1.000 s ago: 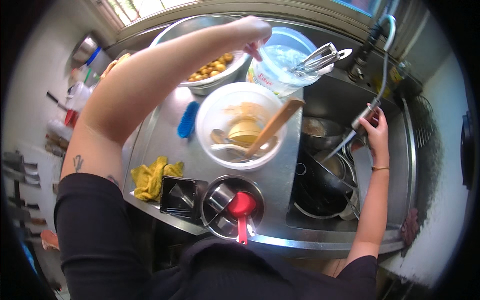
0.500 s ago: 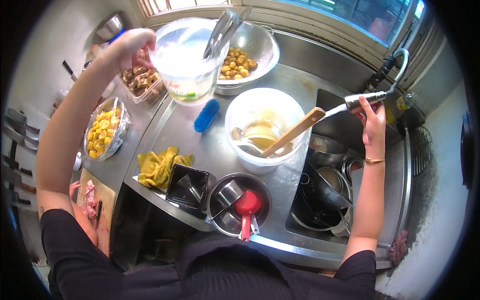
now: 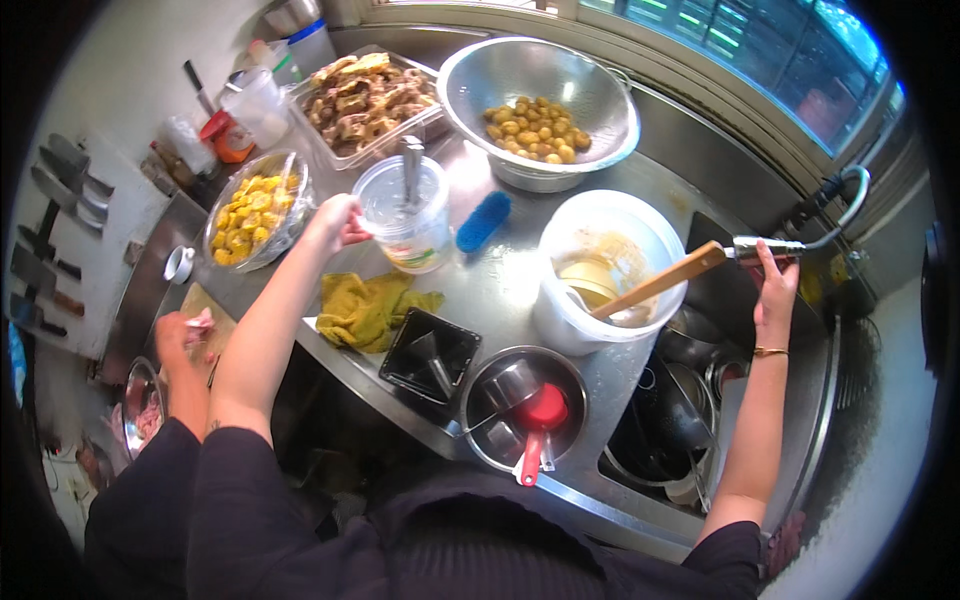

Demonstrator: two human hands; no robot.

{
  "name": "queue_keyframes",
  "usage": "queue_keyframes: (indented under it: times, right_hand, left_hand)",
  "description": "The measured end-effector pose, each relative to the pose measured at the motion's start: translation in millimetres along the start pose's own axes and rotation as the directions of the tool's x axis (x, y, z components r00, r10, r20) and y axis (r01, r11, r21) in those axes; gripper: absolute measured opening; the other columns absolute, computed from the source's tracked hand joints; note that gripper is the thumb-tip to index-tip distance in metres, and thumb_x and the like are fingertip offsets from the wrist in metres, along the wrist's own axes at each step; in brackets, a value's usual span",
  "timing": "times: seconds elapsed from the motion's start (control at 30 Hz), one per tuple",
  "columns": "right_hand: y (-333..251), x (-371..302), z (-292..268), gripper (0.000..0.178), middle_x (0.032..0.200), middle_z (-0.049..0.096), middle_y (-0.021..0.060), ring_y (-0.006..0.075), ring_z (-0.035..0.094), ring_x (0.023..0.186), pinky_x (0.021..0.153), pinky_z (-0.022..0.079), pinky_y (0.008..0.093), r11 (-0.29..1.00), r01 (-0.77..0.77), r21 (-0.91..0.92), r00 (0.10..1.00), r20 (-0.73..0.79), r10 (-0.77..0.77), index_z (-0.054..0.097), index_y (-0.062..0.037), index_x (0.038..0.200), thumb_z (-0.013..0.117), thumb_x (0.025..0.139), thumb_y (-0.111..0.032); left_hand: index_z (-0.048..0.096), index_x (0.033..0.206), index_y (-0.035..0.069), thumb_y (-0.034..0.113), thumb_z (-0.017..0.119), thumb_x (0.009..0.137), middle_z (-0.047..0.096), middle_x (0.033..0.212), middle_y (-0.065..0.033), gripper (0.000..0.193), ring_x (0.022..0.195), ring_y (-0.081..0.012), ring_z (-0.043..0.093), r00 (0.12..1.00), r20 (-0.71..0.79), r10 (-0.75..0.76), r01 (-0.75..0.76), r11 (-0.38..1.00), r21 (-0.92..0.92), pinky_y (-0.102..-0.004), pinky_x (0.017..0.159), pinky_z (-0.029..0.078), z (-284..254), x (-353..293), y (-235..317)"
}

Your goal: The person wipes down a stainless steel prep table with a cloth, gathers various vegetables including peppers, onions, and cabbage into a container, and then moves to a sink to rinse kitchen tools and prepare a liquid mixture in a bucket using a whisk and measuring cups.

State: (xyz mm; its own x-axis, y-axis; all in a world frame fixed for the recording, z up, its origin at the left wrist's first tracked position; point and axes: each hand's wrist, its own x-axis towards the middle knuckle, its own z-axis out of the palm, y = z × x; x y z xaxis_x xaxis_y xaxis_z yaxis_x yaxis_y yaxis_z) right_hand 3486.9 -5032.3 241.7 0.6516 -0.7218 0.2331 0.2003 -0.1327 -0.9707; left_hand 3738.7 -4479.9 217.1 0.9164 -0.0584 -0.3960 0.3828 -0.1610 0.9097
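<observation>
My left hand (image 3: 338,222) grips the side of a clear plastic tub (image 3: 412,245) that has metal utensils (image 3: 411,170) standing in it. The tub is at the steel counter, beside a blue scrub brush (image 3: 484,222); whether it rests there I cannot tell. In my right hand (image 3: 775,290) is a metal faucet spray head (image 3: 765,247) on a bent hose, with no water stream visible now. Left of that hand stands a white bucket (image 3: 570,325), holding dirty bowls and a wooden-handled utensil (image 3: 660,280) that leans over the rim towards the spray head.
A colander (image 3: 465,90) of small potatoes and a container of brown chunks (image 3: 370,105) stand behind. Wrapped corn (image 3: 255,215), a yellow cloth (image 3: 365,310), a black container (image 3: 425,355) and a steel bowl (image 3: 480,430) surround the work. Pans (image 3: 670,410) fill the sink. Another person's hand (image 3: 180,345) handles meat at left.
My left hand has brought the tub with its utensils down and nearer, uncovering the container of brown chunks. The water at the spray head has stopped. The view has shifted left.
</observation>
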Motion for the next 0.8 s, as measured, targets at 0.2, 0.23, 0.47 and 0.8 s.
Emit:
queue_keyframes:
  times: [0.2, 0.23, 0.47, 0.8]
  right_hand:
    - [-19, 1, 13, 0.034, 0.09, 0.056, 0.0065, 0.0172, 0.061, 0.079, 0.067, 0.052, 0.0301, 0.997, 0.03, 0.064, 0.999, 0.012, -0.031, 0.045, -0.0053, 0.099, 0.071, 0.078, -0.013]
    - [-21, 0, 6, 0.036, 0.091, 0.056, 0.0065, 0.0175, 0.061, 0.08, 0.067, 0.052, 0.03, 0.998, 0.041, 0.055, 0.999, -0.018, -0.04, 0.045, -0.0052, 0.099, 0.071, 0.077, -0.014]
    - [-32, 1, 5, 0.036, 0.091, 0.056, 0.0051, 0.016, 0.061, 0.081, 0.067, 0.052, 0.0293, 0.996, 0.082, 0.033, 0.995, -0.067, -0.08, 0.045, -0.006, 0.1, 0.072, 0.076, -0.013]
    - [-32, 65, -15, 0.049, 0.109, 0.056, 0.0074, 0.0169, 0.051, 0.101, 0.086, 0.04, 0.0315, 0.948, -0.127, -0.292, 0.919, 0.325, 0.224, 0.053, -0.0059, 0.116, 0.07, 0.077, -0.03]
  left_hand:
    - [0.046, 0.109, 0.006, 0.039, 0.057, 0.084, 0.054, 0.094, -0.0111, 0.043, 0.064, -0.0172, 0.06, 0.541, -0.184, 0.821, -0.556, 0.513, 0.653, -0.0273, 0.052, 0.051, -27, -9, -33]
    - [0.042, 0.117, 0.005, 0.04, 0.057, 0.085, 0.054, 0.098, -0.0126, 0.05, 0.067, -0.0168, 0.06, 0.676, -0.119, 0.727, -0.615, 0.646, 0.452, -0.0261, 0.052, 0.051, 35, -59, -14]
    - [0.016, 0.137, 0.007, 0.033, 0.04, 0.091, 0.049, 0.113, -0.0269, 0.058, 0.055, -0.0251, 0.063, 0.823, 0.536, 0.189, -0.233, 0.972, 0.016, -0.0307, 0.044, 0.053, 246, -148, 3]
    - [0.026, 0.126, 0.002, 0.035, 0.038, 0.09, 0.043, 0.118, -0.0262, 0.05, 0.055, -0.037, 0.062, 0.815, 0.554, 0.168, -0.284, 0.95, 0.13, -0.0367, 0.043, 0.055, 407, -79, 53]
